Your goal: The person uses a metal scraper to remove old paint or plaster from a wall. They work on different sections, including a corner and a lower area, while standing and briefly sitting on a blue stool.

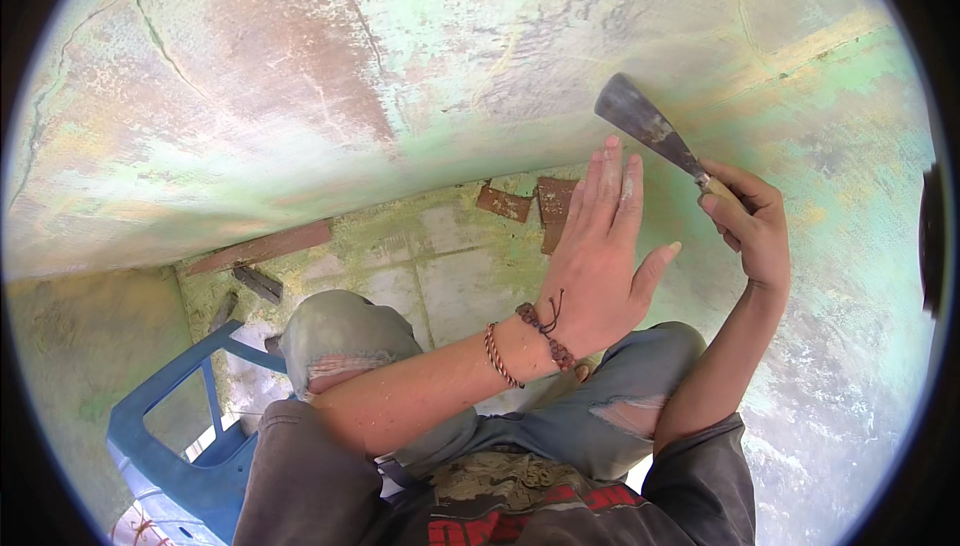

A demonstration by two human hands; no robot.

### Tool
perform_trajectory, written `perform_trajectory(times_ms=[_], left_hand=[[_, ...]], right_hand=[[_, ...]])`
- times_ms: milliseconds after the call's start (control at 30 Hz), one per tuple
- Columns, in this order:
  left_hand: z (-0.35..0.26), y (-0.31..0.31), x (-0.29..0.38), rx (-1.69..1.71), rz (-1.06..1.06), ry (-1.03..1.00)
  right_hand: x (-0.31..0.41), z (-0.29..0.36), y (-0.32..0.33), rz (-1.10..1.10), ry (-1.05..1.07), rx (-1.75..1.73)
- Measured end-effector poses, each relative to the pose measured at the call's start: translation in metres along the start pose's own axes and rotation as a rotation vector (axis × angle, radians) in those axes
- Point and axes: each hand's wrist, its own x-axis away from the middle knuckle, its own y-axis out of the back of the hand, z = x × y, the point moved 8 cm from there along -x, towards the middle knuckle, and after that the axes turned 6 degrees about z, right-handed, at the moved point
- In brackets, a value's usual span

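Observation:
My right hand (750, 223) grips the handle of a putty knife (652, 128). Its worn metal blade points up and to the left, close in front of the wall. My left hand (600, 261) is held flat with the fingers stretched towards the wall and the thumb apart, and nothing is in it. Whitish dust marks its fingers. Two bracelets circle the left wrist. Ahead is a plastered wall (450, 43) with patchy green paint, bare brownish areas and cracks. Whether the left fingertips touch the wall, I cannot tell.
Another patchy wall (832, 193) closes off the right side. On the dusty tiled floor (457, 246) lie broken reddish tile pieces (506, 202), a reddish strip (262, 246) along the wall's foot and dark chunks (259, 283). A blue plastic chair (176, 463) stands at the lower left.

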Motion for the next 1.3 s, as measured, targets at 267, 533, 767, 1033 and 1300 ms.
perform_trajectory(times_ms=[267, 533, 767, 1033, 1300], left_hand=[[0.001, -0.019, -0.013, 0.043, -0.005, -0.008], [0.012, -0.023, -0.009, 0.023, 0.062, 0.078], [0.021, -0.033, -0.011, 0.083, 0.082, 0.145], [0.040, -0.047, -0.012, 0.155, 0.150, 0.289], [0.044, -0.031, -0.009, 0.266, 0.163, 0.383]], right_hand=[[-0.015, 0.002, 0.004, -0.013, 0.083, -0.006], [-0.011, 0.005, 0.014, -0.081, 0.059, 0.018], [-0.009, 0.012, -0.007, -0.048, 0.190, 0.061], [-0.013, 0.003, -0.040, -0.002, 0.215, 0.277], [-0.004, -0.035, -0.084, 0.128, -0.075, 0.404]])
